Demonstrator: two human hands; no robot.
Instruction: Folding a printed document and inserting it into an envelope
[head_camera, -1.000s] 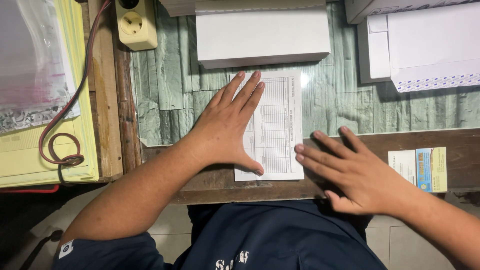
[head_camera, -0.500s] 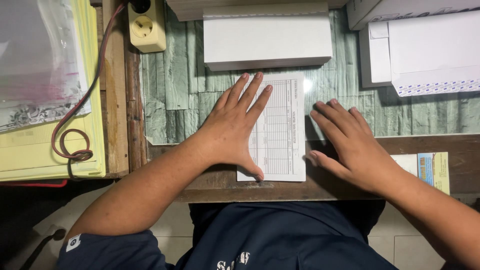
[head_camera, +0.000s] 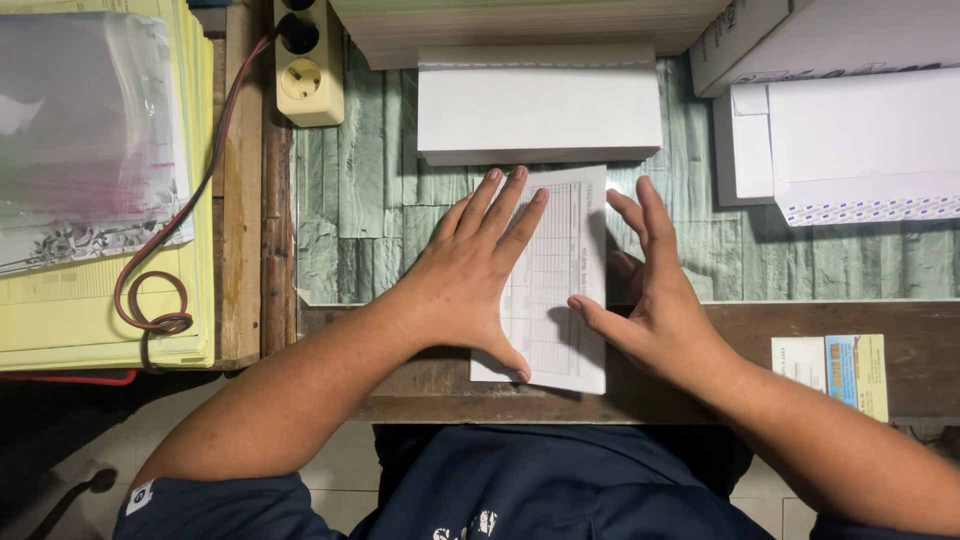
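Note:
A printed form sheet (head_camera: 562, 262) with ruled tables lies on the desk in front of me. My left hand (head_camera: 468, 272) presses flat on its left half, fingers spread, thumb near the bottom edge. My right hand (head_camera: 648, 290) sits at the sheet's right edge, turned on its side; the thumb rests on the paper and the fingers curl along and under the edge, which looks slightly lifted. Just beyond the sheet stands a white stack of paper (head_camera: 540, 100).
White envelopes (head_camera: 850, 140) and a box lie at the back right. Yellow papers under a clear plastic sleeve (head_camera: 90, 150) fill the left, with a power socket (head_camera: 310, 70) and red cable (head_camera: 150, 290). Two small cards (head_camera: 832, 365) lie at the right.
My right hand moved from flat on the desk's front edge up to the sheet's right edge and turned on its side. The left hand stayed pressed on the sheet.

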